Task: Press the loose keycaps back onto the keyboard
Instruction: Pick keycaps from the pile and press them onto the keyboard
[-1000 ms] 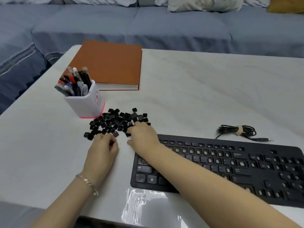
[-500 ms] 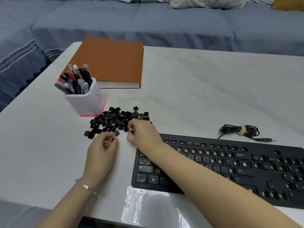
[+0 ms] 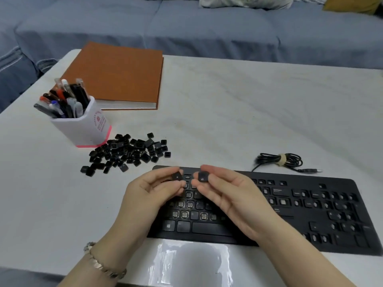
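over the left end of the keyboard [image 3: 300,206], both hands float side by side. left hand [image 3: 146,196] pinches a black keycap [image 3: 177,176] between thumb and fingertips, right hand [image 3: 230,196] pinches a second keycap [image 3: 203,176] the same way. pile of loose keycaps [image 3: 128,154] sits just past the keyboard's far left corner, lots of sockets [image 3: 204,216] bare.

The white pen cup [image 3: 91,129] carries red print, too small to read. On the keyboard [image 3: 310,204], one key [image 3: 194,214] seems to show the letter C, and a bottom-row key [image 3: 168,226] shows a window sign. The other keys are blurred. The first keycap [image 3: 177,176], pinched by the left hand [image 3: 149,195], and the second keycap [image 3: 203,176], pinched by the right hand [image 3: 232,195], each bear a pale, unreadable mark.
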Available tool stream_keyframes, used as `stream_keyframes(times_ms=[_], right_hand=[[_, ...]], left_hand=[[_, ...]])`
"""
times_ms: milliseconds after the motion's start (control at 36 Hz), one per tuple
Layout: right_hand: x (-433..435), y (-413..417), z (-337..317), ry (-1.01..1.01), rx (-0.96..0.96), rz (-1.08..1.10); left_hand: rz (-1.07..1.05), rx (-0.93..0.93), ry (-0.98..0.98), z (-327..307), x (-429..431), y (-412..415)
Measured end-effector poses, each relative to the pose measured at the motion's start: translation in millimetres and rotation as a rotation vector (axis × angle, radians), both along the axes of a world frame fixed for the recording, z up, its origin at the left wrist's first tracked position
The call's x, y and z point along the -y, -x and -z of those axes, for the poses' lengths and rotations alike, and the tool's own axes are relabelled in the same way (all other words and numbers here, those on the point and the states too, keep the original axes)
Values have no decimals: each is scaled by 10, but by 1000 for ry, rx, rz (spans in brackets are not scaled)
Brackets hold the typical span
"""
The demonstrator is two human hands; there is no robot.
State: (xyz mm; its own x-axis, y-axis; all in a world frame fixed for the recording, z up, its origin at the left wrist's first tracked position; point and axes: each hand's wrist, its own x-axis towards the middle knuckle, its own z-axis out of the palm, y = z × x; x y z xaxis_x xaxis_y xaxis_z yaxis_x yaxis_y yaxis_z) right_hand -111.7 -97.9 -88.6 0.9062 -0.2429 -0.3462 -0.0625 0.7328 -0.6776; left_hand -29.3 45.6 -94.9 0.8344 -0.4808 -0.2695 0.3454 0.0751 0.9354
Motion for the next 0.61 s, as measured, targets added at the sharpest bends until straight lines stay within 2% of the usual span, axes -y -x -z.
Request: stream_keyframes(times_ms=[361,611], right_hand=[[200,308,-51,133,11,3],[418,589,17,423,-139,29]], left_hand=[[80,43,-20,-95,157,268],[134,14,-68,-4,397,455]])
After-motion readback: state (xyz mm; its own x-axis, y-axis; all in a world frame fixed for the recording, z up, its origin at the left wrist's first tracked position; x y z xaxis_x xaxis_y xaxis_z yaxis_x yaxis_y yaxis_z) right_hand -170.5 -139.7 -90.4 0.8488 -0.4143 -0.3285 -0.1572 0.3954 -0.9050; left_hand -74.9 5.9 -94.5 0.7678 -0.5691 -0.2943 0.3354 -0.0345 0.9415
